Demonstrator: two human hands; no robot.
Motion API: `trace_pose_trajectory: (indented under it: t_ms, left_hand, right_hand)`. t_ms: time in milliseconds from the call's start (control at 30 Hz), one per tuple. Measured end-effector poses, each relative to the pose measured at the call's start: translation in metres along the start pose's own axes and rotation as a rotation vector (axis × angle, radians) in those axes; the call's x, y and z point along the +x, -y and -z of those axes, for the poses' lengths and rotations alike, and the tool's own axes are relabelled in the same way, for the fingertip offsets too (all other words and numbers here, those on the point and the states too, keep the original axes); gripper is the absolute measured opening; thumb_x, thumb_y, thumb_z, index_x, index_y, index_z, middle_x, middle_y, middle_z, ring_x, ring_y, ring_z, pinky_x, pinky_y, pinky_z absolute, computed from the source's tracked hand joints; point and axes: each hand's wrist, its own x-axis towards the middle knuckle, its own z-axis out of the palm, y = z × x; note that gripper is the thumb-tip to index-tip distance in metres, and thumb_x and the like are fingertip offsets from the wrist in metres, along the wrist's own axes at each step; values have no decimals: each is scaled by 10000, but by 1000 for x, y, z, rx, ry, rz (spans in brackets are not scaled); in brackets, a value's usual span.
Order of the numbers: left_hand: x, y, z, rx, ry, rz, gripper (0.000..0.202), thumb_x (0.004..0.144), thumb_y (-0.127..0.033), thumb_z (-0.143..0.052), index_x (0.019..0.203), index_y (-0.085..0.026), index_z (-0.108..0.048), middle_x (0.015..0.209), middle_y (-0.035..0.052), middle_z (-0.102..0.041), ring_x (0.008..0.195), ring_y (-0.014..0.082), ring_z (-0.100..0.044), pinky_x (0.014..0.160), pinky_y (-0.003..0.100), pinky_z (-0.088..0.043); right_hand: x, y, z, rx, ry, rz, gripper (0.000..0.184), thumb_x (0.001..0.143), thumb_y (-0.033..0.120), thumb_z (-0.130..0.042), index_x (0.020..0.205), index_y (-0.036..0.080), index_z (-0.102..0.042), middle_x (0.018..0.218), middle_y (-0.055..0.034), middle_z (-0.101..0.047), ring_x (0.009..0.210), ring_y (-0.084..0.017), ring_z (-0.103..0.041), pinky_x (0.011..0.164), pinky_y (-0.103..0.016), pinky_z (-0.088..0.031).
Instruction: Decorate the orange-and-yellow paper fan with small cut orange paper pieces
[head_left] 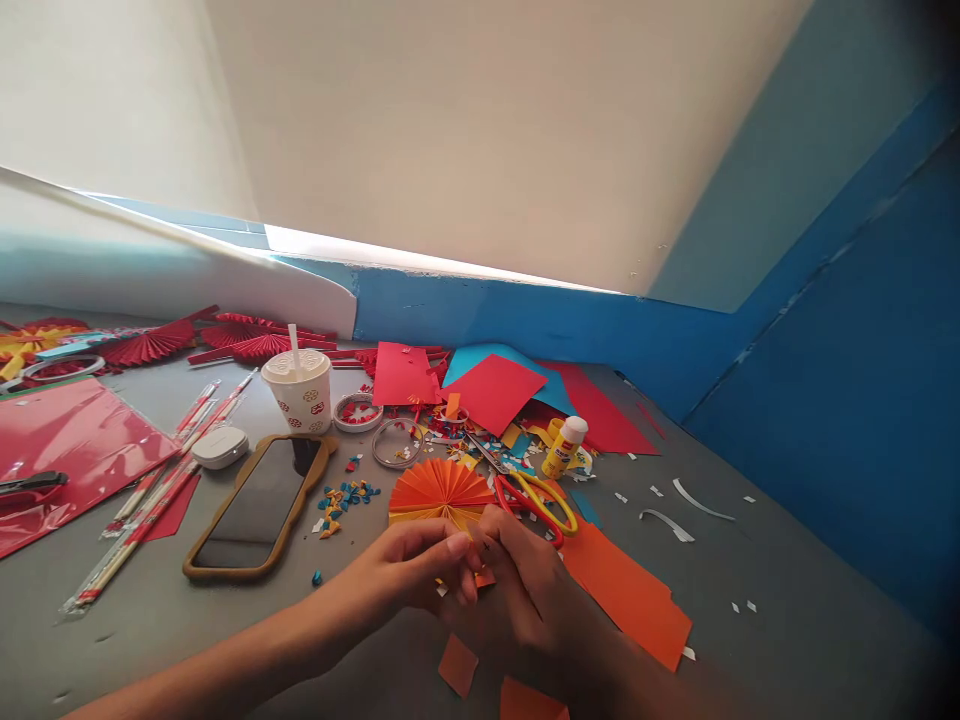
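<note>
My left hand (pixel 431 560) and my right hand (pixel 529 580) meet low in the middle, fingertips together. Both sets of fingers are closed in a pinch, and whatever sits between them is too small or hidden to name. Just beyond them lies a pleated paper fan (pixel 442 487), orange with a yellow lower part, its near edge covered by my hands. Scissors (pixel 536 505) with red and yellow handles rest beside the fan, close to my right hand. Orange paper scraps (pixel 458 666) lie below my hands.
A phone (pixel 251 505) in a brown case, a lidded cup (pixel 298 392) with straw and a white case (pixel 220 447) stand left. A glue stick (pixel 565 446), red paper (pixel 491 390) and an orange sheet (pixel 626 585) lie right. Paper bits (pixel 349 500) litter the grey table.
</note>
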Motion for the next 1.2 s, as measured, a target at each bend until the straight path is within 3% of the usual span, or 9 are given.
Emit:
trace_pose_trajectory:
  t_ms: [100,233,367,567,700,800,867,1033,1200]
  left_hand:
    - [-1,-1,0,-141,49,67,289,905,-402,-595,875,-116,-620,789,22,-582,708,92,-507,646,188,-403]
    - [-3,-7,1,-111,34,96,258,882,-378,-635,859,-121,-615,810,15,-593,699,75,-496,650,172,-386]
    - [1,-5,2,74,-25,19,279,876,-407,-626,841,-131,-614,764,11,-616,668,94,-500,627,195,-385]
    - [1,-2,3,373,-37,-133,305,913,-434,-547,907,-143,-641,825,36,-636,757,156,-563,675,245,-415]
    - [-1,-5,5,578,-84,-170,297,947,-413,-483,854,-155,-596,765,25,-625,717,155,-561,632,243,-390]
    - [-1,-4,6,521,-86,-151,293,949,-423,-475,836,-164,-552,749,16,-605,706,152,-548,639,246,-388]
    - [-1,-3,6,467,-92,-142,291,948,-427,-478,822,-169,-524,726,0,-577,692,142,-534,639,242,-381]
    - [1,-2,7,358,-109,-114,304,942,-448,-486,814,-173,-494,687,-35,-505,631,112,-479,573,223,-330]
    - [3,-3,11,317,-119,-107,323,924,-476,-505,828,-167,-503,711,-34,-502,662,114,-476,585,221,-345]
  right_hand:
    - [0,-9,3,-8,-13,74,230,993,218,-419,799,223,-542,811,-16,-530,736,-166,-484,680,-306,-375]
    - [2,-4,9,2,-4,83,212,998,243,-420,831,221,-548,851,-34,-569,767,-172,-524,706,-310,-412]
    - [4,4,9,-4,27,24,272,1027,266,-323,832,216,-505,825,-18,-554,737,-152,-532,693,-293,-434]
    - [5,7,5,-87,63,-83,290,1026,289,-309,803,215,-478,790,-7,-540,706,-152,-524,648,-281,-425]
    - [17,-8,31,-188,-3,-175,272,1012,321,-336,791,224,-464,764,-2,-535,699,-166,-520,641,-288,-405]
    - [22,-33,61,-299,-170,-297,157,964,331,-408,864,219,-452,873,-49,-521,810,-215,-511,679,-326,-394]
    - [20,-50,77,-329,-189,-373,179,878,368,-545,825,221,-456,849,-46,-516,784,-220,-503,633,-315,-388]
    - [10,-67,85,-215,-7,-484,250,820,440,-620,875,208,-547,719,5,-555,620,-168,-520,512,-270,-396]
    - [10,-67,80,-125,48,-513,259,750,240,-708,951,188,-554,769,25,-543,643,-134,-520,546,-255,-426]
